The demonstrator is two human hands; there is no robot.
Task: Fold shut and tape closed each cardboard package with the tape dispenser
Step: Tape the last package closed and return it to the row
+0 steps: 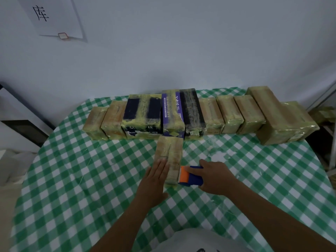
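The left hand (156,176) lays straight fingers (162,165) flat on the cardboard package (171,153), a long brown block glossy with tape, mid-table. The right hand (215,177) curls its fingers round the blue-and-orange plastic tape dispenser (190,176), which touches the package's near right side. Green-and-white checked cloth covers the table (72,179). A row of taped boxes (229,113) lines the pale wall (181,51), where a paper sheet (54,15) reads "库".

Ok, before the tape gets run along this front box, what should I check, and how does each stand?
1. Left hand flat on the box, holding it down: ok.
2. Right hand gripping the tape dispenser: ok.
3. Dispenser's orange end against the box's near right side: ok.
4. Top flaps shut: ok.
5. Tape end stuck to the box: cannot tell.
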